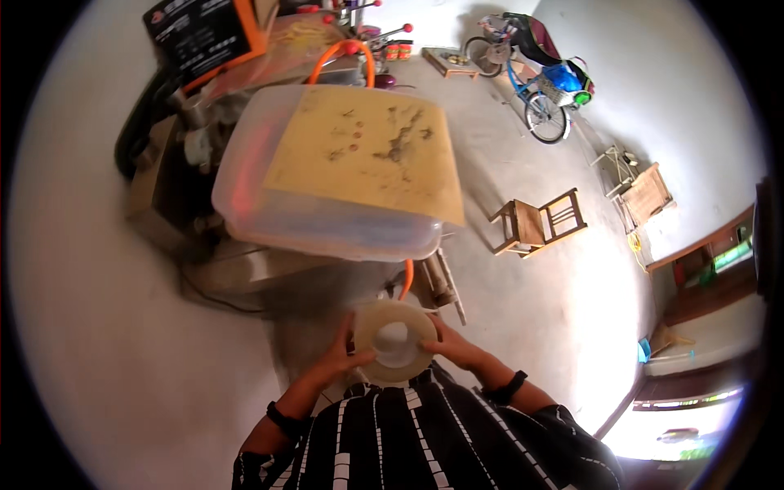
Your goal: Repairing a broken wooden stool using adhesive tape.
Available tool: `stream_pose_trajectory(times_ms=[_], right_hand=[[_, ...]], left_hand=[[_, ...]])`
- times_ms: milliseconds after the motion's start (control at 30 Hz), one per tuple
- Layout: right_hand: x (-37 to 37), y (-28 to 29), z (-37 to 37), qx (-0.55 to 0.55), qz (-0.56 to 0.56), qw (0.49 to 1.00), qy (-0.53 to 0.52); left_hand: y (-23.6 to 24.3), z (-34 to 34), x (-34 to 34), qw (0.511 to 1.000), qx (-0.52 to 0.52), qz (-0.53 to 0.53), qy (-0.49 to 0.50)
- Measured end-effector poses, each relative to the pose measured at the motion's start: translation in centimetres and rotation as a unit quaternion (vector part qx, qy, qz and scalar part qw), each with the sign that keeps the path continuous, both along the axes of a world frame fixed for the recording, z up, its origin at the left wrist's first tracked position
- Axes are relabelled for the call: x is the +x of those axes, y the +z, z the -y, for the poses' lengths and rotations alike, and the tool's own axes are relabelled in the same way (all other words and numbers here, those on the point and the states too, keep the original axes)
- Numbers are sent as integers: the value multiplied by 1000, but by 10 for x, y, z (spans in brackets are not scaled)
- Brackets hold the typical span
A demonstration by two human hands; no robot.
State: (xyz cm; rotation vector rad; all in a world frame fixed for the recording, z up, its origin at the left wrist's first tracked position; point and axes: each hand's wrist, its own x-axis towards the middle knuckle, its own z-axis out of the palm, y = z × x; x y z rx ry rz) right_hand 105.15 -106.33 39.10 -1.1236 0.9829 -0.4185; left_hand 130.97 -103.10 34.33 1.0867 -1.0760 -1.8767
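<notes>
My left hand (343,353) and my right hand (445,345) hold a wide translucent beige roll (395,370), seemingly tape, low in front of my body, one on each side with fingers curled round it. Just beyond the roll stands a large translucent plastic tub (245,204). On top of it lies a yellow sheet (318,163) with dark smudges and small round spots. An orange hose or cord (408,278) hangs below the tub's near side, close to the roll.
A metal machine (163,180) and an orange-framed dark sign (200,41) stand at left. A wooden chair (529,222) is at right, a bicycle (545,114) and low wooden stand (449,69) at back. Folded furniture (645,196) leans by the right wall, near a doorway.
</notes>
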Motion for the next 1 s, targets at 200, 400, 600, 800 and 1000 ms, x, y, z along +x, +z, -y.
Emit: stream_pose_trajectory(times_ms=[200, 400, 600, 800, 1000], right_hand=[[-65, -7, -25, 22, -19, 992, -126], [-142, -24, -45, 52, -29, 971, -231], [-209, -34, -36, 55, 34, 964, -260], [-334, -70, -53, 88, 32, 955, -282], [-420, -66, -66, 90, 93, 943, -307]], left_hand=[[-26, 8, -19, 995, 48, -71, -51], [-39, -8, -21, 991, 131, -22, -17], [-146, -76, -15, 952, 267, -97, 117], [-46, -72, -170, 969, 193, 40, 150], [-26, -65, -245, 975, 160, 114, 108]])
